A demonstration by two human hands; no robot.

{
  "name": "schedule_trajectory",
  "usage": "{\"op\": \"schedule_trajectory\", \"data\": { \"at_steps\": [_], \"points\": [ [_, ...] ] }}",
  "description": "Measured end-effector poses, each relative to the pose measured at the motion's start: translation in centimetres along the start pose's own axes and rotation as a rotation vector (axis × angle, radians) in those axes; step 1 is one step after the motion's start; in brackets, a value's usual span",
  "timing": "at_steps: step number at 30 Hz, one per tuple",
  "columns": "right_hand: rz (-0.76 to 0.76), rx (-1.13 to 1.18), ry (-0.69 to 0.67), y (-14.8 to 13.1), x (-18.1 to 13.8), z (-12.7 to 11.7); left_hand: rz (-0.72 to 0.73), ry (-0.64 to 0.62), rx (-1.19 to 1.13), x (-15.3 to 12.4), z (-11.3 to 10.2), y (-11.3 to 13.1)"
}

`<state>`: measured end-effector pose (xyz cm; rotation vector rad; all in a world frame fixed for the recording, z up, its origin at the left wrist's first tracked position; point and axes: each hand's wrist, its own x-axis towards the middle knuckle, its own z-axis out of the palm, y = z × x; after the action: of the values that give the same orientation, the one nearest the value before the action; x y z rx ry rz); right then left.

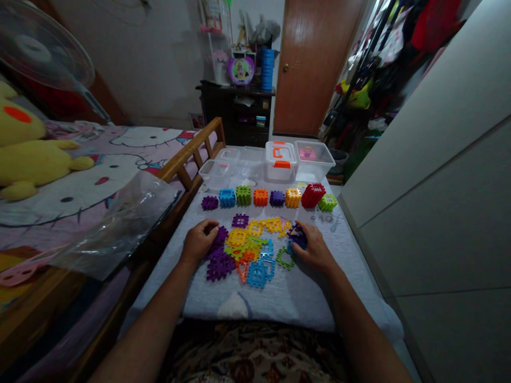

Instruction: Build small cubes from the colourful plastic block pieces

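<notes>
Flat plastic interlocking pieces lie in a loose pile on the cloth-covered table. My left hand [199, 240] is at the pile's left edge, its fingers curled against the purple pieces [220, 266]. On the right side, my right hand [314, 246] has its thumb and fingers closed around dark blue interlocking pieces [297, 240], partly hidden by the hand. A green ring-shaped piece [285, 259] lies just left of it. Between the hands are yellow pieces [238, 236], light blue pieces [257, 274] and orange pieces [242, 268]. One purple piece [240, 221] lies apart, above the pile.
Stacks sorted by colour stand in a row behind the pile, from a purple stack [209, 202] to a tall red stack [313, 196]. Farther back are a lidded clear box [280, 169] and an open clear bin [315, 169]. A wooden bed rail [191, 149] runs along the left.
</notes>
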<state>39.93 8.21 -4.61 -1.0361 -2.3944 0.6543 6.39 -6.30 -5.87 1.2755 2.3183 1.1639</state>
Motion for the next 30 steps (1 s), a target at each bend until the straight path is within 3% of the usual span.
{"op": "schedule_trajectory", "data": {
  "at_steps": [3, 9, 15, 23, 27, 30],
  "points": [
    [0.091, 0.043, 0.132, 0.6, -0.2, 0.0, 0.001, -0.006, -0.002, 0.0, 0.0, -0.1],
    [0.176, 0.118, 0.215, 1.5, -0.3, -0.5, 0.002, 0.006, 0.002, 0.1, 0.2, -0.4],
    [0.189, 0.015, 0.288, 3.1, 0.3, -0.4, 0.0, -0.001, 0.001, 0.1, 0.0, -0.3],
    [0.441, -0.205, 0.447, 4.5, 0.3, 0.1, -0.018, 0.007, -0.003, 0.1, 0.0, 0.0],
    [0.532, -0.315, 0.461, 4.2, -0.3, -0.1, -0.023, 0.009, 0.004, 0.1, 0.0, 0.0],
    [0.586, -0.398, 0.386, 3.5, -0.5, -0.3, -0.021, 0.012, 0.007, 0.2, 0.1, -0.3]
  ]
}}
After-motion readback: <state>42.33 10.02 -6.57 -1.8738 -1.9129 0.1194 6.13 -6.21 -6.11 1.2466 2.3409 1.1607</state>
